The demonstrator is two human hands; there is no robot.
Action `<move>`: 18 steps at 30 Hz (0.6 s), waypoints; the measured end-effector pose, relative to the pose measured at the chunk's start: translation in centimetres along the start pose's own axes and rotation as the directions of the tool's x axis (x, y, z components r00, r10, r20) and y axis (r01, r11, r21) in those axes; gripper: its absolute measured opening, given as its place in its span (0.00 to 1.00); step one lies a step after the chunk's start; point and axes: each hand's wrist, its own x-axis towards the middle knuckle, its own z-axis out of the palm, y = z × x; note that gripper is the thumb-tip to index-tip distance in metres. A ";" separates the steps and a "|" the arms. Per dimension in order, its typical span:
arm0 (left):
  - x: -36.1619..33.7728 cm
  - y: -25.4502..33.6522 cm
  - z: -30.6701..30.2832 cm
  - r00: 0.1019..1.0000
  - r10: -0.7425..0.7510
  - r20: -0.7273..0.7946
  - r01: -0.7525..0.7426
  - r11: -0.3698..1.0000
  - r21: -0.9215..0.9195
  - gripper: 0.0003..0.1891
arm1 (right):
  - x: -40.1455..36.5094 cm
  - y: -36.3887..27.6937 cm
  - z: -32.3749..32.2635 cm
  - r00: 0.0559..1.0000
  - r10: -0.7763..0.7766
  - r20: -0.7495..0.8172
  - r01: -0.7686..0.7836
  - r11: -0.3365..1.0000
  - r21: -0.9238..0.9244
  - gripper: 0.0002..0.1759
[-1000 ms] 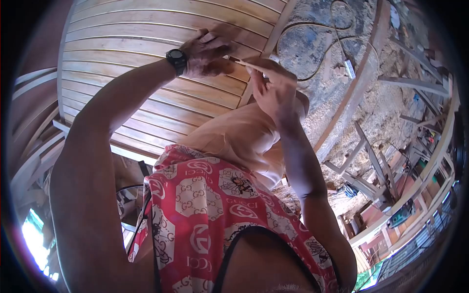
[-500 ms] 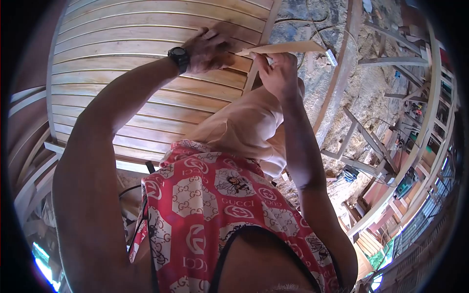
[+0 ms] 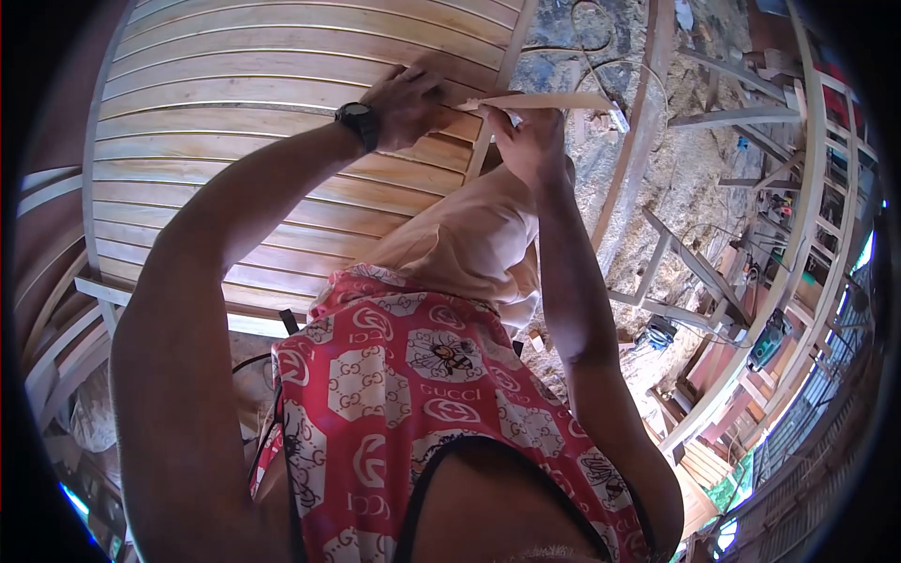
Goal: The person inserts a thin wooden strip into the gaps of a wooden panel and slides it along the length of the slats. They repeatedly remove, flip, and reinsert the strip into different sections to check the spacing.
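Pinched in my right hand [image 3: 532,141] is a thin, pale wooden strip [image 3: 572,100], with fingers curled round its near edge. The strip's left end reaches the edge of a large slatted wooden panel [image 3: 253,89]. My left hand [image 3: 405,105], with a black watch [image 3: 357,120] at the wrist, rests on the slats just left of that end. Its fingers are spread and slightly bent, and partly in shadow. Near my hands, a dark gap [image 3: 446,150] shows between two slats. Whether the left fingertips touch the strip is hard to see.
My leg in tan trousers [image 3: 460,235] lies against the panel's right edge. A cable [image 3: 601,64] loops over the dusty floor [image 3: 676,178] beyond a long beam [image 3: 631,159]. Wooden frames [image 3: 732,117] and a green power tool [image 3: 770,342] stand at the right.
The strip has turned slightly, its right end now a little lower and further left. My hands stay in nearly the same place, and the camera view has shifted slightly.
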 end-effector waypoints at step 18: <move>-1.9 2.5 0.3 0.992 -0.124 -0.002 0.123 0.989 -0.080 0.25 | -2.9 -4.9 -3.3 0.995 0.087 0.045 -0.090 0.993 0.074 0.05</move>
